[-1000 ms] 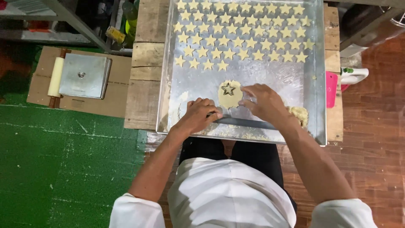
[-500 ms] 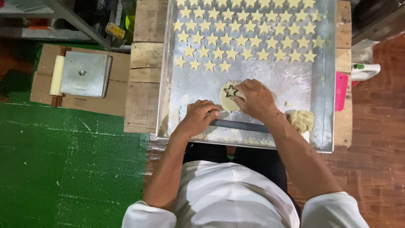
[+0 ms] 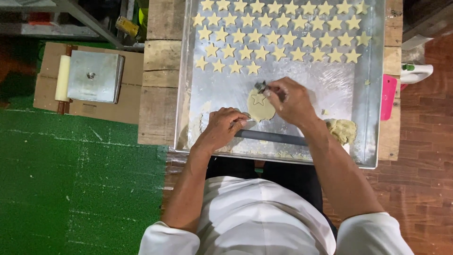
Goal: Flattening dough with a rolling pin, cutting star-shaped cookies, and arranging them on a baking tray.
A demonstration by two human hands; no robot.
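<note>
Bare metal lies open on the large silver baking tray point(image 3: 363, 118) right of the flat round dough piece point(image 3: 259, 107). Far across it, rows of star-shaped dough cut-outs point(image 3: 278, 35) block passage. Nearer, a grey rolling pin point(image 3: 271, 137) and a pale dough lump point(image 3: 342, 130) bar the near edge.

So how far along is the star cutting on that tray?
Done: several rows of pale star-shaped dough pieces fill the far end of the metal tray. In hand: the right hand holds a small metal cutter at a flattened dough round bearing one star outline; the left hand rests beside it. Left: a dough lump.
</note>
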